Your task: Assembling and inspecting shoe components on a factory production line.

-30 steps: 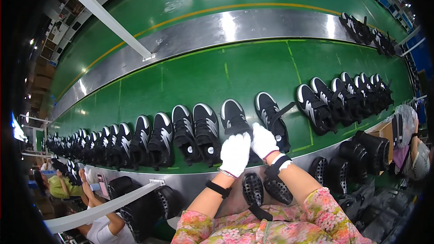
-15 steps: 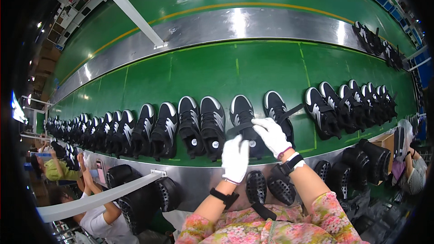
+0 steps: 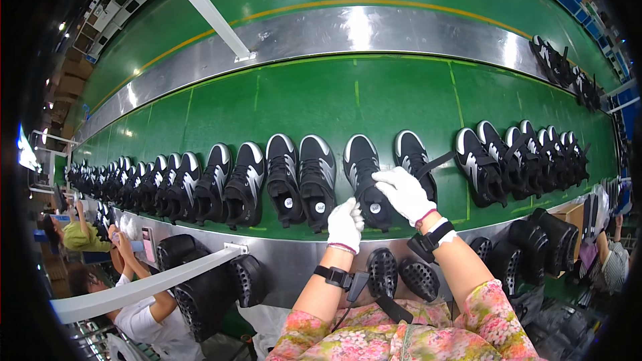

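Note:
In front of me a black sneaker (image 3: 362,158) with a silver toe stands on the green surface, toe pointing away. My right hand (image 3: 405,195), in a white glove, lies over its right side, fingers together and closed at the lacing; what is under the fingertips is hidden. Next to the heel, on the left, my gloved left hand (image 3: 345,226) is closed with curled fingers, and nothing shows in it. Just right of this sneaker stands its mate (image 3: 410,150), with a black strap (image 3: 435,164) sticking out to the right.
A row of similar sneakers (image 3: 282,167) runs off to the left; more sneakers (image 3: 476,167) stand at the right. Along the near metal ledge (image 3: 281,261) are black shoe lasts (image 3: 382,273). A white bar (image 3: 154,287) crosses at lower left, near two seated people. Dark sneakers (image 3: 552,60) stand far right.
The strap that stuck out leftward from the middle sneaker no longer shows there. My left hand has drawn back slightly toward me and its fingers have curled. My right hand stays at the sneaker.

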Demonstrator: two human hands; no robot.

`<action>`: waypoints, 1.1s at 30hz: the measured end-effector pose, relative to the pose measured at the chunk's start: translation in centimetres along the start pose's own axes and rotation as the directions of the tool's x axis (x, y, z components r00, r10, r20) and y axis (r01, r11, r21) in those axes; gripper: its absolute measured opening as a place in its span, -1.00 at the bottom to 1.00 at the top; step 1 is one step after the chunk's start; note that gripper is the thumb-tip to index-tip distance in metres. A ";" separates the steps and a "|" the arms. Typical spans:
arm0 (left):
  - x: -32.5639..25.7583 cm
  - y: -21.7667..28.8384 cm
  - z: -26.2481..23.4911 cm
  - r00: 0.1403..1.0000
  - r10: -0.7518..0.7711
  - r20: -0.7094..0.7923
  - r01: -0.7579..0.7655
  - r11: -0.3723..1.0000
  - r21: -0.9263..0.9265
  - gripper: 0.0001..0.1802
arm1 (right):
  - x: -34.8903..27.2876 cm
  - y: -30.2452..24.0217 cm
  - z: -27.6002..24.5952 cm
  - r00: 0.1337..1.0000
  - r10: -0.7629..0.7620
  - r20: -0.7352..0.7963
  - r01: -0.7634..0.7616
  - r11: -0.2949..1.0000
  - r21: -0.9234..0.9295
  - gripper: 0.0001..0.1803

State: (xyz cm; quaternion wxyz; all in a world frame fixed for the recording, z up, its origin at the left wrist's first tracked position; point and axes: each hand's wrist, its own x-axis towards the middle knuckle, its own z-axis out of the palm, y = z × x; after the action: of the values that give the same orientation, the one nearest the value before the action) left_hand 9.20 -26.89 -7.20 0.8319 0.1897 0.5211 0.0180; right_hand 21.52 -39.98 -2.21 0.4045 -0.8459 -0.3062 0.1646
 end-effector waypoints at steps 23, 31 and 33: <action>-7.0 -1.6 -2.9 0.491 0.689 0.532 -0.582 -0.195 0.790 -0.54 | -20.1 -1.1 -10.5 0.985 0.126 0.116 -0.096 0.968 -0.232 -0.80; -9.9 -7.6 -5.4 0.595 0.434 0.676 -0.674 -0.188 0.714 -0.56 | -28.9 -0.4 -8.5 0.961 -0.067 0.270 0.161 0.925 -0.343 -0.72; -10.1 -8.3 -5.3 0.583 0.393 0.711 -0.699 -0.205 0.685 -0.57 | -29.2 -0.2 -7.7 0.954 -0.044 0.296 0.168 0.896 -0.410 -0.82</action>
State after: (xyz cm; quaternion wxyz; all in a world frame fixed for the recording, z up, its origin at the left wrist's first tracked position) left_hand -1.45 -35.33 -3.40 0.4481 0.8809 0.1509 0.0222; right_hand 3.36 -63.43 3.63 0.1686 -0.8643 -0.4350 0.1880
